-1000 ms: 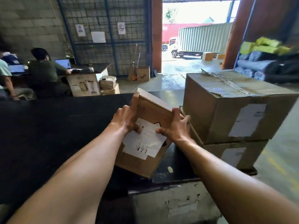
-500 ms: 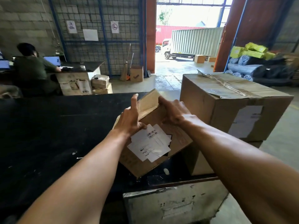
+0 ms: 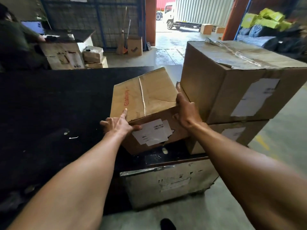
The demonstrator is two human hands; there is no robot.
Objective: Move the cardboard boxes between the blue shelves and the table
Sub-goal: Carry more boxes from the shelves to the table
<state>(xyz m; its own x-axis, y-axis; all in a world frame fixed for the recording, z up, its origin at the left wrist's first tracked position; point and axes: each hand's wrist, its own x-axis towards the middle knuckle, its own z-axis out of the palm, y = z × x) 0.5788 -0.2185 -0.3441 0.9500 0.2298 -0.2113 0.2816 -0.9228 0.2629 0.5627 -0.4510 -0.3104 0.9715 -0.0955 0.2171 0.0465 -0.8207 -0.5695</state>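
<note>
Fingers (image 3: 124, 113) of the left grip (image 3: 118, 125), a bare hand, hold the near left corner of the small box (image 3: 146, 97). One finger points up onto the top, the thumb presses the front by the white labels (image 3: 152, 132), and the other fingers wrap round the left side. The right grip (image 3: 186, 112), also a bare hand, holds the right edge of the same box, with the thumb on the front and the fingers hooked round the far side. Both grips are closed tight on the small box. The small box is tilted at the near right corner of the black desk (image 3: 49, 105); whether its bottom touches the desk cannot be told. Its top has a strip of tape and a red word, too blurry to read. Just beside the right grip, a big box (image 3: 232, 77) sits on top of a lower box (image 3: 235, 135). Far back, a person (image 3: 15, 40) sits at a far desk (image 3: 69, 36), a broom (image 3: 123, 39) leans by a wire fence (image 3: 83, 17), and a truck (image 3: 187, 12) stands outside in the light.
</note>
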